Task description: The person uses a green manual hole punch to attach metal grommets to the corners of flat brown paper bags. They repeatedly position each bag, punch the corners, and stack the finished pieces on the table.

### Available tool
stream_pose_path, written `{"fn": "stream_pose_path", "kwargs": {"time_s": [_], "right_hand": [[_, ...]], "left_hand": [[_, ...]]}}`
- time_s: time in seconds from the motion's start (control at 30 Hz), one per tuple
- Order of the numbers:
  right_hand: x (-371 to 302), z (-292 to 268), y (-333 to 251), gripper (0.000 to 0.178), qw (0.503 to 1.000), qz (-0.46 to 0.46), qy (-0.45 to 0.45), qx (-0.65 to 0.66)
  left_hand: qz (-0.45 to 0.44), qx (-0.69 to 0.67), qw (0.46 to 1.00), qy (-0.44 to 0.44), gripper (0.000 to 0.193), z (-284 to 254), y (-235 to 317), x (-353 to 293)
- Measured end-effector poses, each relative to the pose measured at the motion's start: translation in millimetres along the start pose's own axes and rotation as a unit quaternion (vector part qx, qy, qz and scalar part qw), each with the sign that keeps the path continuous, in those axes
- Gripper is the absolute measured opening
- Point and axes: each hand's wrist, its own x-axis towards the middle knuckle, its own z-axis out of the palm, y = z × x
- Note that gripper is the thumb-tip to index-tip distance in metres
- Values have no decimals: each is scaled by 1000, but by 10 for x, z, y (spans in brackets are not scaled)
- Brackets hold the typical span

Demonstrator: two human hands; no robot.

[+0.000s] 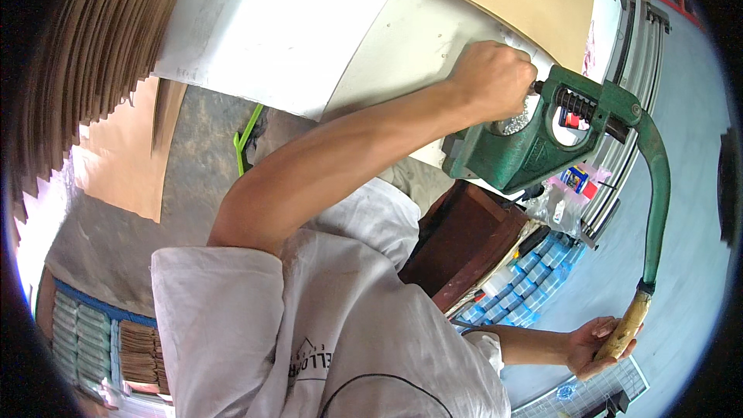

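while the left hand (495, 77) sits fisted at the head of the green press (526, 151), fingers curled shut around something small there that can't be made out, the right hand (600, 344) is wrapped closed on the tan grip (625, 329) at the end of the press's long curved lever (658, 186). press stands at the edge of a white table (309, 23), with a brown wooden box (464, 240) just below it. cardboard sheet (526, 0) lies on the table beyond the press. stacked cardboard (93, 54) fans out at far left.
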Motion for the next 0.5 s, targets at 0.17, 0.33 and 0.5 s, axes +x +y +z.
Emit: {"fn": "stream_pose_path", "kwargs": {"time_s": [0.17, 0.33, 0.5], "right_hand": [[13, 119, 24, 58, 1000, 0, 19, -2], [-11, 142, 49, 56, 999, -4, 43, -5], [-57, 129, 79, 59, 999, -10, 41, -13]], "left_hand": [[-17, -5, 1000, 17, 17, -9, 62, -23], [-6, 14, 999, 29, 15, -22, 70, -9], [33, 11, 999, -19, 16, -32, -14, 35]]}}
